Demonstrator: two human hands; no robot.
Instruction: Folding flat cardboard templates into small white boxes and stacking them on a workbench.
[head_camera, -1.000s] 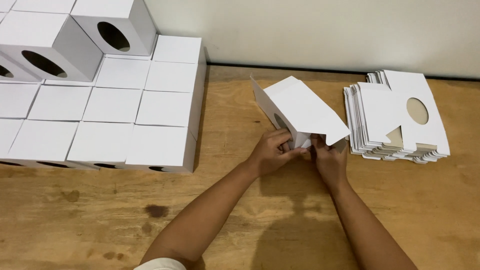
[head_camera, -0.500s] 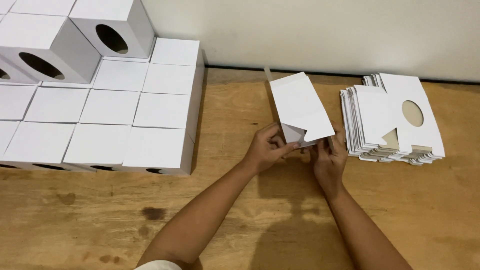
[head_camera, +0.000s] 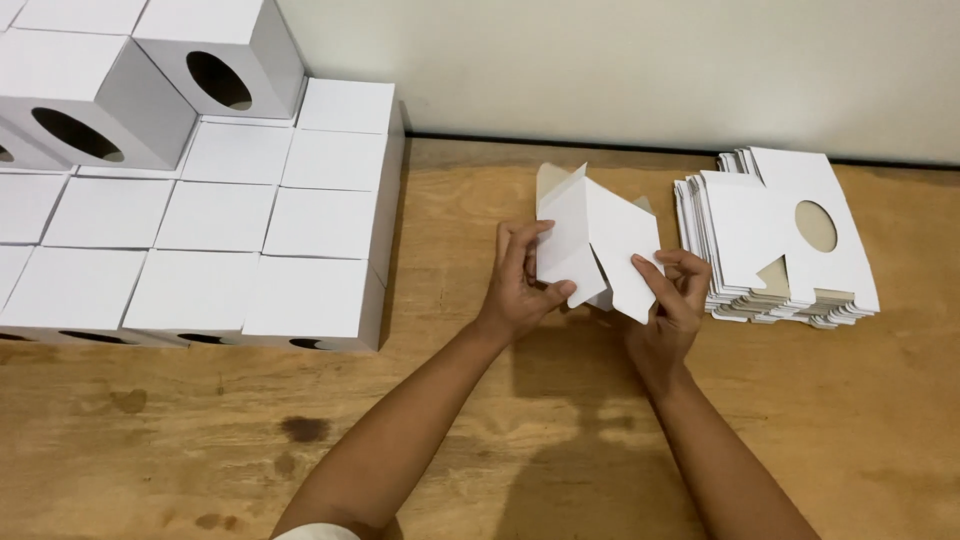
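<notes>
While both hands meet over the middle of the table, the scene reads outward from the fingers as follows:

Left fingers: thumb and fingers (head_camera: 530, 240) closed on the near left flap of the carton blank (head_camera: 590, 232); thumb pressed flat on the white face, fingers curled behind it.
Right fingers: fingertips (head_camera: 655, 272) pinching the pointed lower right flap of the carton blank; knuckles bent, thumb hidden behind the card.
Left hand: left hand (head_camera: 520, 285) at the left edge of the carton blank, palm turned toward it; bare forearm running down to the bottom edge of the view.
Right hand: right hand (head_camera: 672, 310) at the lower right corner of the carton blank, between it and the stack of flat blanks (head_camera: 775, 240).
Carton blank: thin white card, smooth and matte, brown on the inner side; half folded, its panels standing at angles with sharp creases; held up off the table.
Stack of flat blanks: just right of the carton blank, near the right hand; many die-cut white sheets with notched flaps, edges slightly fanned; top sheet shows an oval cut-out with brown behind it.
Folded boxes (head_camera: 250, 210): well left of the carton blank; plain white cubes packed side by side in rows, upper ones stacked at the far left corner, each with a dark oval hole in one face.
Table (head_camera: 480, 420): bare plywood, pale grain, a few dark stains left of and below the carton blank.
Wall (head_camera: 620, 70): plain off-white, behind the carton blank.
</notes>
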